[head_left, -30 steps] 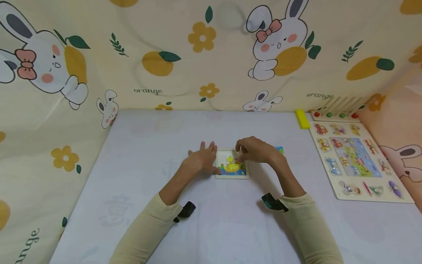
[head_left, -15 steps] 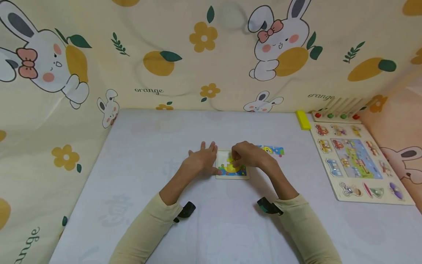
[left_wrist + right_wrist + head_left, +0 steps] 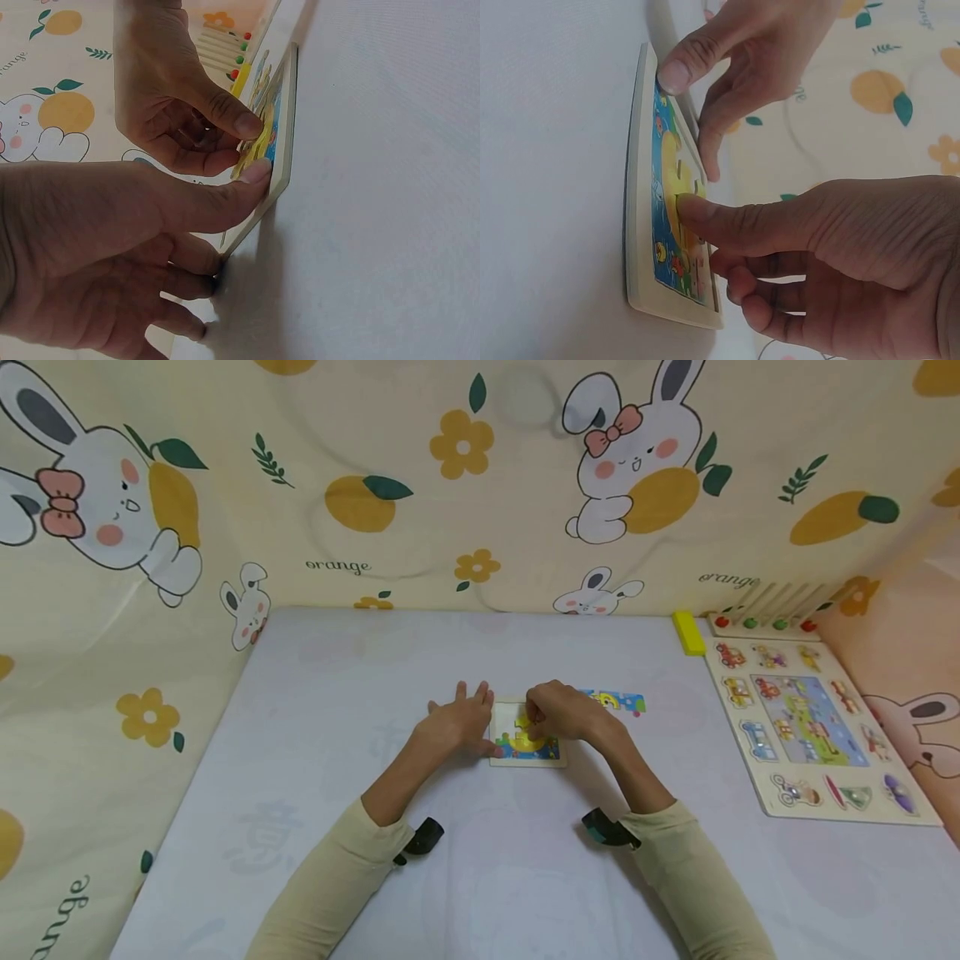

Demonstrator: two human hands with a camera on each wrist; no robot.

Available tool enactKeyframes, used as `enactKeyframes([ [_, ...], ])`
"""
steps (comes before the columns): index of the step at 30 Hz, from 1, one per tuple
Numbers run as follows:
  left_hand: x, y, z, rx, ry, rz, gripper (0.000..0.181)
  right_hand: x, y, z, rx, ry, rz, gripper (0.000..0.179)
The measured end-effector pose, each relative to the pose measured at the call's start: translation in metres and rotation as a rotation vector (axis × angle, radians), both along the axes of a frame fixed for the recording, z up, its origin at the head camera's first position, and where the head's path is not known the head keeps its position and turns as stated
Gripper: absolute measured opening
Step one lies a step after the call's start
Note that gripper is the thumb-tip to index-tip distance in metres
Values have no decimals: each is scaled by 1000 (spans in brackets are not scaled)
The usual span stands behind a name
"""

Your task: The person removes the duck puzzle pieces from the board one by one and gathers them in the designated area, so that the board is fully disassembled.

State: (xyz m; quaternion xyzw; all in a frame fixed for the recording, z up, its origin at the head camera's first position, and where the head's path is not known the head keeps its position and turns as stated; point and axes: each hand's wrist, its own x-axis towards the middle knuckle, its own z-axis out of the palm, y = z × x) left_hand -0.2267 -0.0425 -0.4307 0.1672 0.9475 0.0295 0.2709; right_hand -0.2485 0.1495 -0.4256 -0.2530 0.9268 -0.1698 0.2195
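A small jigsaw puzzle board (image 3: 527,765) with a pale wooden frame lies flat on the table, showing a yellow duck on blue water. Its upper left part is bare. My left hand (image 3: 456,724) rests at the board's left side, fingers spread and thumb (image 3: 255,172) on the frame edge. Over the duck, my right hand (image 3: 566,710) pinches a yellow puzzle piece (image 3: 681,196) with thumb and forefinger, down against the board; the fingers mostly hide it. The right hand's other fingers are curled. Loose puzzle pieces (image 3: 630,702) lie behind the right hand, partly covered.
At the right stands a large wooden peg puzzle board (image 3: 810,718) with vehicle pictures. Behind it is a rack with rods and red and green beads (image 3: 765,624). A yellow block (image 3: 688,632) lies beside them. Printed cloth (image 3: 450,527) hangs behind the table.
My right hand has moved left and slightly down over the duck, uncovering more of the loose pieces behind it. During the last half second it barely moves. The left hand stays in place.
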Motion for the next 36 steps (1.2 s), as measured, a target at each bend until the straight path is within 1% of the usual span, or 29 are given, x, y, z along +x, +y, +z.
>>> enactKeyframes([
  [5, 1, 0, 1, -4, 5, 0, 100, -1, 0, -1, -8, 4, 1, 21],
  [12, 2, -1, 2, -11, 14, -10, 100, -2, 0, -2, -43, 13, 19, 14],
  [14, 2, -2, 2, -10, 13, -11, 101, -1, 0, -2, -62, 13, 13, 15],
  [19, 2, -2, 2, -2, 6, -6, 101, 0, -1, -2, -69, -2, -29, 32],
  [21, 1, -2, 2, 1, 0, -3, 101, 0, -3, -3, -59, -10, -34, 35],
  [27, -1, -1, -1, 0, -8, 0, 101, -1, -1, -3, -84, -4, -27, 31],
  [33, -1, 0, -2, -2, -1, -4, 100, -6, 6, -3, -170, 29, 4, 21],
  [36, -1, -1, -1, -11, 4, -7, 100, -9, 9, -4, -195, 23, 11, 17],
])
